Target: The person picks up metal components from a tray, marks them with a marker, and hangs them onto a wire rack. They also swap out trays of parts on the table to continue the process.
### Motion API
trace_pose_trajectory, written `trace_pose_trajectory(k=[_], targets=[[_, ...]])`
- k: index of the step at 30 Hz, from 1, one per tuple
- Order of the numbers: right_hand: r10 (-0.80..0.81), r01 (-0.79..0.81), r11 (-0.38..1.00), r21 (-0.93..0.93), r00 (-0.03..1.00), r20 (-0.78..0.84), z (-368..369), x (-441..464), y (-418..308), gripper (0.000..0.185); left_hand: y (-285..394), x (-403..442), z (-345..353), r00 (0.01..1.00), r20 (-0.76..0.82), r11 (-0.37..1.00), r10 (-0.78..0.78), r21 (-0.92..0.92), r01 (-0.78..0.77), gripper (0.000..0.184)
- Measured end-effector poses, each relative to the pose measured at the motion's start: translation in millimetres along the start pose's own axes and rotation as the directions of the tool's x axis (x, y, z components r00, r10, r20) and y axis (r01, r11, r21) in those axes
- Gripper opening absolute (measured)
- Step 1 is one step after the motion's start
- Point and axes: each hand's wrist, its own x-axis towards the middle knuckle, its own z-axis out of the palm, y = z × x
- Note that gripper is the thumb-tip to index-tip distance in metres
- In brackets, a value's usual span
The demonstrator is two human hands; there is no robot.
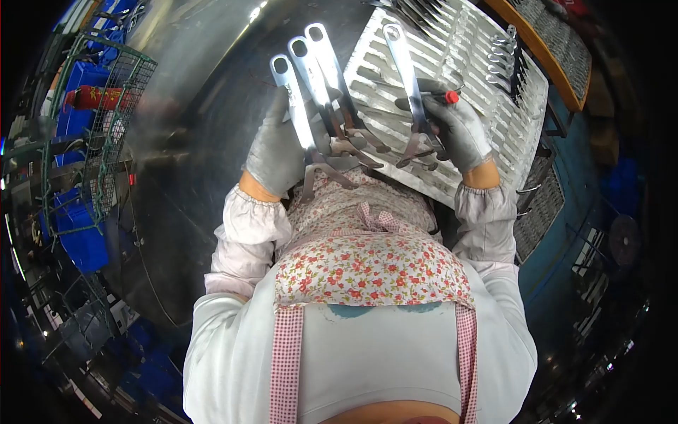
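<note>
My left hand [274, 152], in a grey glove, is closed around three shiny adjustable wrenches [301, 116]. They are fanned out, with the holed handle ends pointing away from me and the jaw ends towards my apron. My gloved right hand [462, 131] grips one more adjustable wrench [404, 67], held the same way up. A thin tool with a red end [452, 97] also sits at the right hand's fingers; its kind cannot be made out. Both hands are above the near side of a pale slotted rack [381, 152].
Several dark-headed wrenches [505, 67] stand in the rack's far right part, and more metal pieces [417, 14] lie at its far edge. An orange-edged rack [544, 53] is beyond. On the left are a green wire basket [106, 134] and blue bins [81, 233].
</note>
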Motion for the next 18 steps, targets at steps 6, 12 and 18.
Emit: trace_pose_trajectory(k=[6, 12, 18], targets=[[0.007, -0.006, 0.994, 0.105, 1.0, -0.015, 5.5, 2.9, -3.5, 0.026, 3.0, 1.9, -5.2, 0.989, -0.047, 0.988, 0.141, -0.06, -0.143, 0.058], [-0.49, 0.376, 0.748, -0.546, 0.869, -0.073, 16.1, -7.5, -14.2, 0.027, -1.3, -6.8, -1.1, 0.901, -0.154, 0.833, 0.406, 0.467, -0.295, 0.049], [-0.812, 0.878, 0.125, -0.463, 0.358, 0.461, 13.0, -26.2, -22.8, 0.024, -13.5, -2.5, -35.9, 0.638, 0.196, 0.364, 0.744, 0.682, -0.634, 0.026]])
